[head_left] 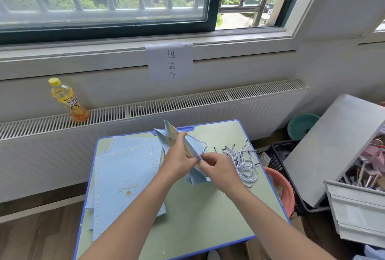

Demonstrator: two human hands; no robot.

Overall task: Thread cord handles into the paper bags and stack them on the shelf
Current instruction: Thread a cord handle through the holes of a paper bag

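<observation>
A light-blue paper bag (169, 133) stands half opened over the middle of the small table (208, 213). My left hand (179, 156) grips its upper edge. My right hand (216, 166) pinches the bag's near corner, where a twisted white-and-blue cord (203, 145) loops out of the bag. A stack of flat blue bags (123, 178) printed PRINCE lies on the table's left half. A loose pile of cords (242, 160) with black tips lies at the table's right side.
A yellow drink bottle (67, 100) stands on the radiator top (187, 101) at the left. Right of the table are an orange basin (285, 188), a black crate (279, 155), a green basin (302, 125) and a grey cabinet (343, 155) with clutter.
</observation>
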